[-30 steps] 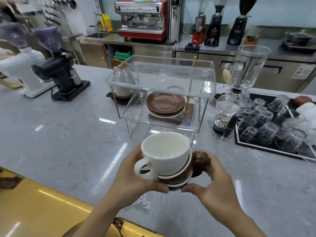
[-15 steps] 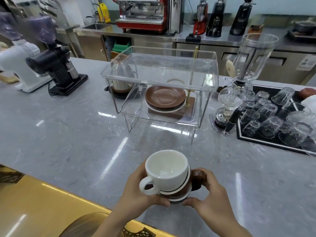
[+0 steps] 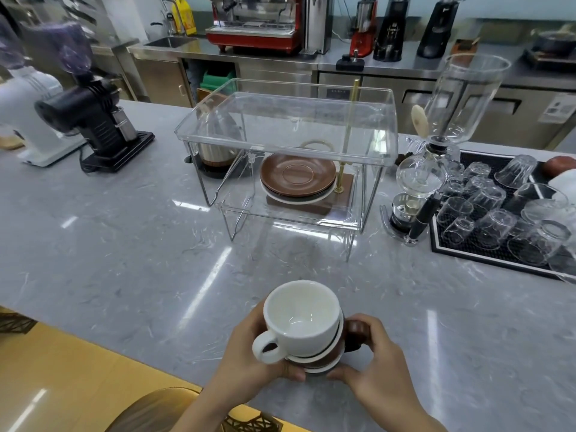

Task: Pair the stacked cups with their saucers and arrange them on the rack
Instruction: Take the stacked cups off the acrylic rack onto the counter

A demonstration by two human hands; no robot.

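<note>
While nested cup stack is being gripped low from both sides, well in front of clear rack, left hand and right hand curled round it, white top cup risks being tipped off if jolted; saucers are being left unpaired on lower shelf.

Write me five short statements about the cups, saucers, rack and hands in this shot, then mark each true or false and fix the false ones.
1. Both hands hold the cup stack. True: the left hand and right hand grip the cup stack from either side.
2. The top cup is brown. False: the white cup sits on top, with a brown cup beneath.
3. The saucers lie on the rack's top shelf. False: they sit on the lower level of the clear rack.
4. The white cup is empty. True.
5. The glasses stand left of the rack. False: they are to its right.
</note>
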